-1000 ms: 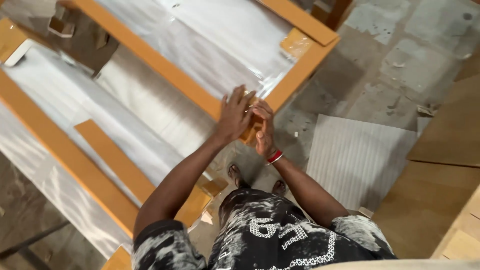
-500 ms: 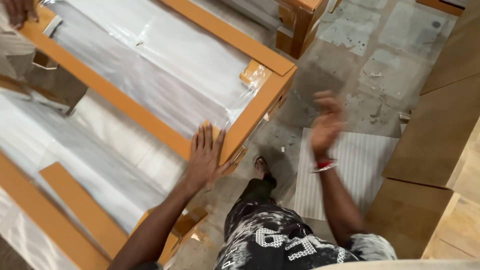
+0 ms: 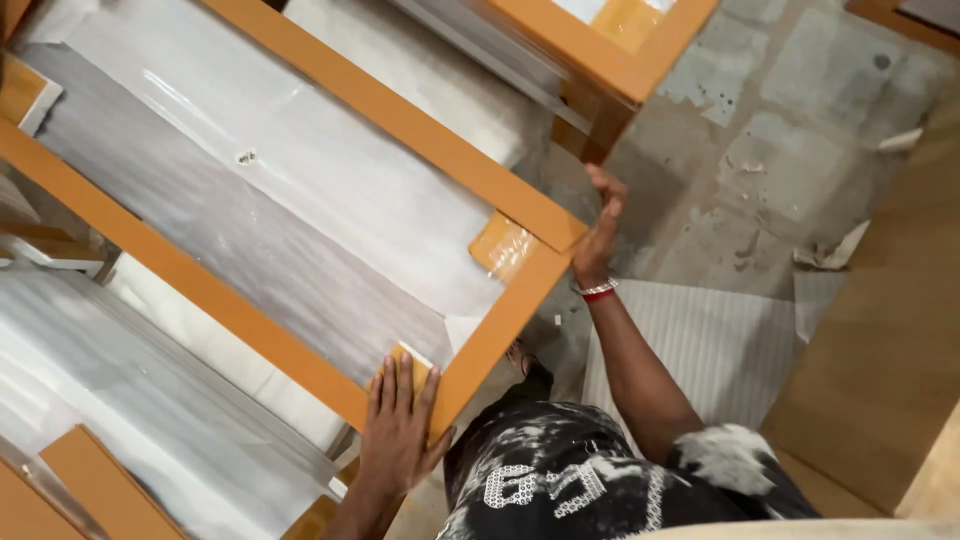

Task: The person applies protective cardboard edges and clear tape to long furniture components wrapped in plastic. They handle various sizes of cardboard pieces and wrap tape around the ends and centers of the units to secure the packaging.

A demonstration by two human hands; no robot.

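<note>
Orange wooden frame (image 3: 400,120), plastic-wrapped: left hand (image 3: 398,420) lying flat, fingers released, on near corner; right hand (image 3: 600,235) gripping the frame's far corner.

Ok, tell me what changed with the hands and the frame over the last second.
The right hand left the frame corner, swung out into the air, then came back onto the far corner of the orange wooden frame. The left hand shifted to the near corner and lies flat there. The plastic-wrapped panels stayed under the frame.
</note>
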